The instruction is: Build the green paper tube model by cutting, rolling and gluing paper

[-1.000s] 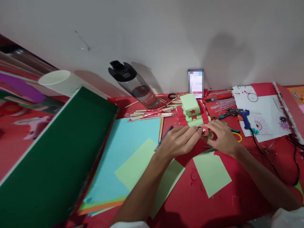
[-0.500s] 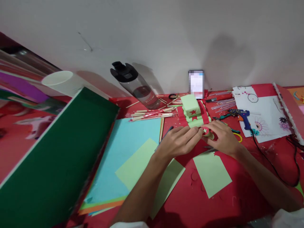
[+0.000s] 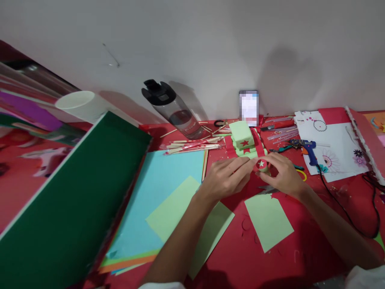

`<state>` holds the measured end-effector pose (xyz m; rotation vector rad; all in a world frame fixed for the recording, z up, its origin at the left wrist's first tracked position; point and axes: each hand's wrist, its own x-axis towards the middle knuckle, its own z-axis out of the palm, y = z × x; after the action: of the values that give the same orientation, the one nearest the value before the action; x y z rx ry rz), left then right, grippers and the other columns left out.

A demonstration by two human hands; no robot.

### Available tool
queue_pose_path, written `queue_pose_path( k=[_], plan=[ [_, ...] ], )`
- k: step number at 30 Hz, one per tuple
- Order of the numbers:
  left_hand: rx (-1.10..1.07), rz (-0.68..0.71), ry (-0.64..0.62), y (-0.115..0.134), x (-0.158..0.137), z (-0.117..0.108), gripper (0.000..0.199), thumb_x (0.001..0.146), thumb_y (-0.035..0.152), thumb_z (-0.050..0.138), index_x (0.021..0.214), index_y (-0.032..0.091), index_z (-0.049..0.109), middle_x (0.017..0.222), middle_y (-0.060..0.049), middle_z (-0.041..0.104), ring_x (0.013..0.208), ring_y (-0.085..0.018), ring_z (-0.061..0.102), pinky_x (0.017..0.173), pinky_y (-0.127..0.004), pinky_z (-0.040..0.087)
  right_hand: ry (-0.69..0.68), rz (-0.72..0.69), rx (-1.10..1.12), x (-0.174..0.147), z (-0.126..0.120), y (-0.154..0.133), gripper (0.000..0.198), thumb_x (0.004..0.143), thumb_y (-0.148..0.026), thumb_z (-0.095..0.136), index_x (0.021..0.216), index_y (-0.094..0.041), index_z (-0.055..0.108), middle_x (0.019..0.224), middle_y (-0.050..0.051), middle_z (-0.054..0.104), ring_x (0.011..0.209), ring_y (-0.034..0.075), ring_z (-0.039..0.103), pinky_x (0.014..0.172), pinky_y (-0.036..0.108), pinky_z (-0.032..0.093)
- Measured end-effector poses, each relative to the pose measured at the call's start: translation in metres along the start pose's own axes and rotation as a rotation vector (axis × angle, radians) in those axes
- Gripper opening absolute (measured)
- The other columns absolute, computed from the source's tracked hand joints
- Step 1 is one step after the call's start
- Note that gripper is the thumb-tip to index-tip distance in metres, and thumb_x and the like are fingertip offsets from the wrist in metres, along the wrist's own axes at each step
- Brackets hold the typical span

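My right hand [image 3: 282, 174] curls its thumb and fingers around a small light-green paper cylinder [image 3: 264, 169]. A red disc with a pale star [image 3: 261, 163] covers the end facing me. At the disc's left edge are the pinched fingertips of my left hand [image 3: 230, 175]; anything between them is hidden. Just behind stands a red and light-green paper model [image 3: 242, 134] with a red star on its box-shaped top. Below my right hand lie scissors [image 3: 267, 188], partly covered, and a light-green sheet [image 3: 268, 222] with a small red star [image 3: 274, 196] by its top edge.
A water bottle [image 3: 174, 110], bundled sticks [image 3: 194, 145] and a phone [image 3: 249, 107] are along the wall. On the right lies a blue glue gun [image 3: 309, 150] with its cord. A green board [image 3: 75, 192] slants across the left, beside stacked coloured paper [image 3: 162, 168].
The red disc with its star shows more fully now, as my left fingertips have shifted slightly up off its face. My right hand keeps its hold on the cylinder.
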<state>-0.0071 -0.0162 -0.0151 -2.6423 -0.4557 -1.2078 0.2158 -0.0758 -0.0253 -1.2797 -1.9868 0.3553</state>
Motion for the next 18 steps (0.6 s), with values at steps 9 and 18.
queue_pose_path(
  k=[9, 18],
  plan=[
    [-0.176, -0.034, -0.195, -0.0020, -0.0080, 0.0038, 0.048, 0.104, 0.026, 0.053, 0.152, 0.022, 0.051, 0.107, -0.006, 0.077, 0.081, -0.014, 0.073, 0.063, -0.023, 0.055, -0.027, 0.069, 0.041, -0.0006, -0.0009, 0.0013, 0.022, 0.090, -0.016, 0.067, 0.112, -0.023, 0.068, 0.100, 0.006, 0.073, 0.089, 0.022, 0.067, 0.083, 0.037, 0.054],
    [-0.316, -0.151, -0.254, -0.0029, -0.0084, 0.0030, 0.044, 0.110, 0.030, 0.043, 0.151, 0.019, 0.053, 0.116, -0.010, 0.076, 0.096, -0.016, 0.074, 0.068, -0.024, 0.057, -0.016, 0.072, 0.027, -0.0010, -0.0012, 0.0031, 0.019, 0.093, -0.023, 0.070, 0.111, -0.021, 0.068, 0.098, 0.006, 0.072, 0.089, 0.023, 0.067, 0.082, 0.037, 0.054]
  ],
)
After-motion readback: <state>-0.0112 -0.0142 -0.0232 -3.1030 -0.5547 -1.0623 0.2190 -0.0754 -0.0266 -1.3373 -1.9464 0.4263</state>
